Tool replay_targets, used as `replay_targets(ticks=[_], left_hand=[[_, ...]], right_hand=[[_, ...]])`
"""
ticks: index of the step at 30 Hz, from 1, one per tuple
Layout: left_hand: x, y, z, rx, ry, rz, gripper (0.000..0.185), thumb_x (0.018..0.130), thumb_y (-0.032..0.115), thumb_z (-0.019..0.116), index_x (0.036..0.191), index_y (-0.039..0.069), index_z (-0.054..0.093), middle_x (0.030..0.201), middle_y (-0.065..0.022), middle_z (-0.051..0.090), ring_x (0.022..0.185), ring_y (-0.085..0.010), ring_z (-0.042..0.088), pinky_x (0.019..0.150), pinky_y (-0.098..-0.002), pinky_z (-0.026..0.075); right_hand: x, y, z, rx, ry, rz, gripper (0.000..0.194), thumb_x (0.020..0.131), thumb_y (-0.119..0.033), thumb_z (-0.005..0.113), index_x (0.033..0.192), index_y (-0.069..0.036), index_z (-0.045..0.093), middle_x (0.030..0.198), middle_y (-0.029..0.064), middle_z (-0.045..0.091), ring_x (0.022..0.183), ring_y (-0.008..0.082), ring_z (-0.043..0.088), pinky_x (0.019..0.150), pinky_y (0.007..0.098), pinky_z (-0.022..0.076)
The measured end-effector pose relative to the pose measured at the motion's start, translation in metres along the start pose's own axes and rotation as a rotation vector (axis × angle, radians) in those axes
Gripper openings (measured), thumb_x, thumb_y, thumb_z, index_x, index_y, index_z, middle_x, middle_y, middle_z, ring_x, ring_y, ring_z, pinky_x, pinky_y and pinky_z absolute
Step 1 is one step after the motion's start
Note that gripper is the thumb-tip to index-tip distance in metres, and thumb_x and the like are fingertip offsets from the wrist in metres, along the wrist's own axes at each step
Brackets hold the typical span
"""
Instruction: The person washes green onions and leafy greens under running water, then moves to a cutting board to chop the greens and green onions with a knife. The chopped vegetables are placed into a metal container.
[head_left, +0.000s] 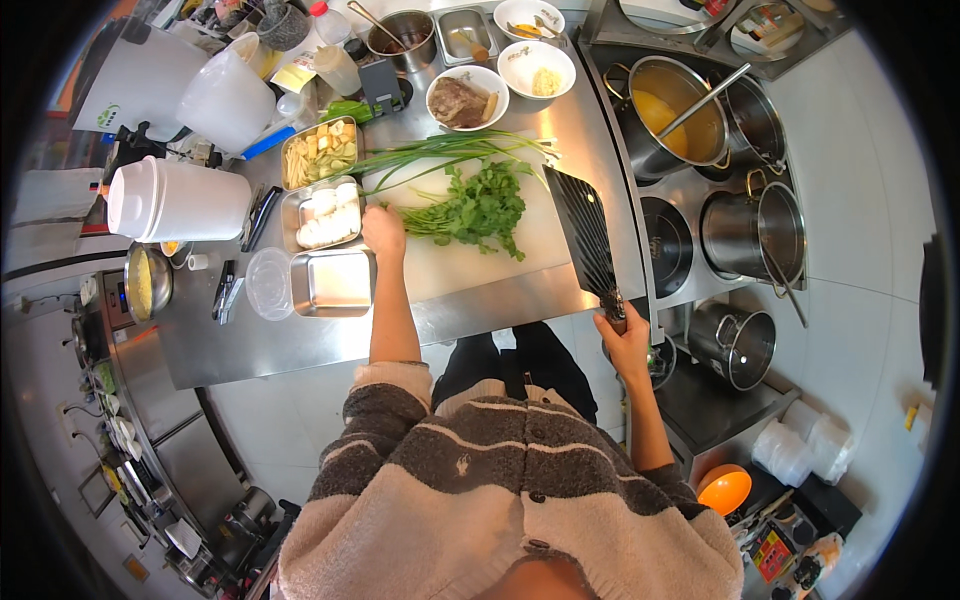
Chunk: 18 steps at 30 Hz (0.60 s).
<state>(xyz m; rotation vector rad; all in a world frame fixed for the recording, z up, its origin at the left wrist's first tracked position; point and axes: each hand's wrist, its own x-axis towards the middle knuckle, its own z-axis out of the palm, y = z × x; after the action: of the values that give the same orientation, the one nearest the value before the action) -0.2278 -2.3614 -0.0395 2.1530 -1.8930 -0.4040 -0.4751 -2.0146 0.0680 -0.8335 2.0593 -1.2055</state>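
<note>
My right hand (627, 337) grips the brown handle of a cleaver (585, 232) with a dark, striped blade. The blade points away from me over the right edge of a white cutting board (450, 281). Across the board lies a bunch of cilantro (480, 202), leaves to the right and stems to the left. At the stem ends, my left hand (385, 231) is closed around them; its fingertips are partly hidden. Behind the cilantro, long scallions (435, 152) stretch sideways with their white ends to the right.
Left of the board stand steel trays: one of cut ginger and vegetables (321, 154), one of white pieces (326, 214), and a bare one (331, 281). A bowl of meat (466, 97) sits behind. A stockpot with yellow liquid (664, 120) stands on the stove at right.
</note>
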Motion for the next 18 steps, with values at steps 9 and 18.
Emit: replay_targets(ticks=[9,18], left_hand=[[-0.052,0.002,-0.032,-0.344,-0.140,0.052,0.025,0.084,0.022,0.060,0.080,-0.003,0.062,0.073,-0.0230,0.065,0.070,-0.0366,0.065,0.067,-0.0459,0.051],[-0.056,0.022,-0.018,-0.023,-0.522,-0.063,0.060,0.089,0.055,0.052,0.094,-0.005,0.059,0.069,-0.0159,0.067,0.060,-0.0267,0.066,0.070,-0.0392,0.053]], right_hand=[[-0.002,-0.002,-0.001,0.012,0.005,0.038,0.023,0.079,-0.013,0.074,0.077,0.001,0.055,0.054,-0.0012,0.040,0.052,0.0060,0.033,0.047,0.0261,0.0283],[-0.002,-0.003,-0.005,-0.037,0.017,-0.011,0.023,0.079,-0.012,0.074,0.079,0.002,0.056,0.056,0.0005,0.044,0.054,0.0075,0.037,0.049,0.0263,0.0327]])
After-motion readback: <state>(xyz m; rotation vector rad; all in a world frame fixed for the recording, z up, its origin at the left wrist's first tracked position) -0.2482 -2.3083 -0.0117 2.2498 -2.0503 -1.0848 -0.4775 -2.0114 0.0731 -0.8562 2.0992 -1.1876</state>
